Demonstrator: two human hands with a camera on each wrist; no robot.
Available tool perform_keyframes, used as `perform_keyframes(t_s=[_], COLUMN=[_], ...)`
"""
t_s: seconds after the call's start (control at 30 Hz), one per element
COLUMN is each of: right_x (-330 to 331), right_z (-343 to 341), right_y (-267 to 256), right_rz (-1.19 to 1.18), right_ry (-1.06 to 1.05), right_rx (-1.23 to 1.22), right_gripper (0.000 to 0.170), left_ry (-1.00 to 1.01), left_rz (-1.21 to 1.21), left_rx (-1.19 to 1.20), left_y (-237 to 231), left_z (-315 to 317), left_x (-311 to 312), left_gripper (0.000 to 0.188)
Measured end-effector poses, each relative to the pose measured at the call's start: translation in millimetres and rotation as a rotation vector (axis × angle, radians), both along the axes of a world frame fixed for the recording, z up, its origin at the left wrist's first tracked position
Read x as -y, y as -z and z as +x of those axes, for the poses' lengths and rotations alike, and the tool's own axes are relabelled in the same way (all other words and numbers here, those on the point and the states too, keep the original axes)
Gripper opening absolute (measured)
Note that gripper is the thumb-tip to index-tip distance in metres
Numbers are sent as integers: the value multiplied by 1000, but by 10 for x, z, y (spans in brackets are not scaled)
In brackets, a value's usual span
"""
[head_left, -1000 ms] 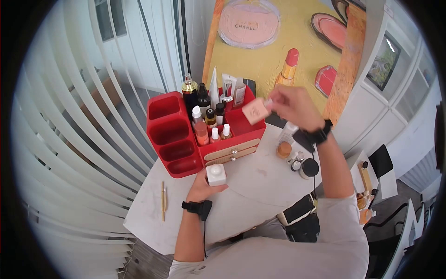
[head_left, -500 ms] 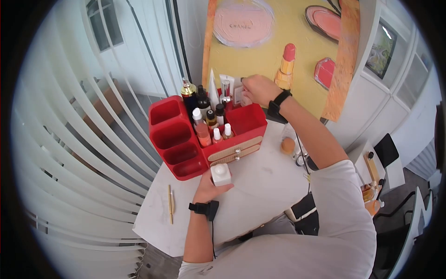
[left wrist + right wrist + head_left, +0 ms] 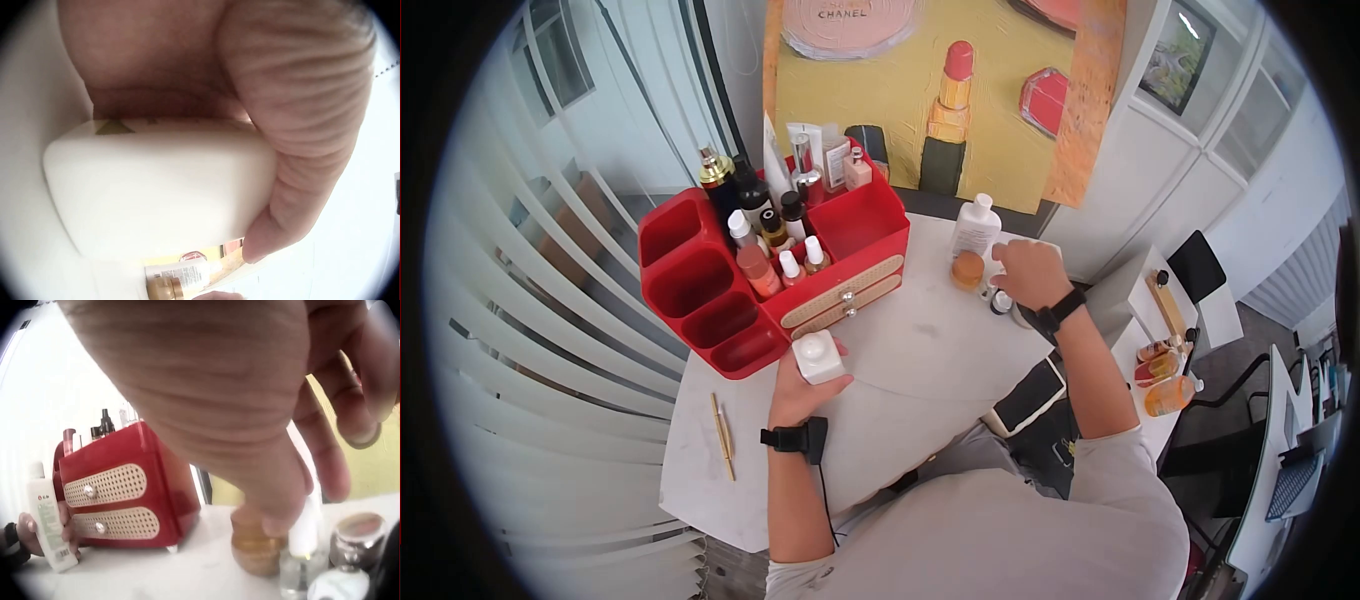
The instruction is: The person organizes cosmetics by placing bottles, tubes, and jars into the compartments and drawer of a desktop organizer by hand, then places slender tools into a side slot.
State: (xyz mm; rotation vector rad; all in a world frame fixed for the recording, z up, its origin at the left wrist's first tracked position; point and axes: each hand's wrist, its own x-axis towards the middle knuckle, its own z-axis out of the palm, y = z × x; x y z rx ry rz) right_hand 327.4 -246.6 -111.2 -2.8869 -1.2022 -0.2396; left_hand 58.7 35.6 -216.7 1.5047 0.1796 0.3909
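My left hand (image 3: 796,388) holds a white square-shouldered bottle (image 3: 818,358) in front of the red organizer (image 3: 740,352); in the left wrist view, the thumb of the hand (image 3: 300,112) wraps round the bottle (image 3: 156,187). Over the small containers at the table's right side hovers my right hand (image 3: 1032,275), fingers loosely bent and holding nothing. Its thumb, in the right wrist view, is close to an amber jar (image 3: 255,550) and a clear bottle with a white cap (image 3: 304,534); contact cannot be told. A pale pink bottle (image 3: 857,170) stands in the organizer's back right part.
Bottles and tubes fill the organizer's middle, beside hollow compartments on its left. A white pump-top bottle (image 3: 976,230) stands behind the amber jar (image 3: 967,270). Two gold sticks (image 3: 722,438) lie at the table's left. A makeup painting (image 3: 870,95) stands behind the table.
My right hand has let go of the pale pink bottle in the organizer and moved right, down to the small containers. The left hand still holds the white bottle; the head view has shifted.
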Motion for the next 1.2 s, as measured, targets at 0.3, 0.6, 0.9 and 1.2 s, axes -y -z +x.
perform_keyframes(t_s=[0.3,0.6,0.9,1.2], right_x=[-54,-407,-603,-934], right_z=[-48,-508,-717,-1278], right_y=[224,-482,166,633], right_rz=[40,462,454,515], right_ry=[-274,-509,-643,-578], right_rx=[-145,-535,-306,-504], right_gripper=[16,16,15,20], left_ry=[-25,1,24,53], left_rz=[9,13,53,37], left_rx=[47,-32,1,94], left_y=[-6,-39,-5,-56], left_z=[-22,-22,-24,8], left_x=[2,5,-31,10], left_gripper=[49,52,46,56])
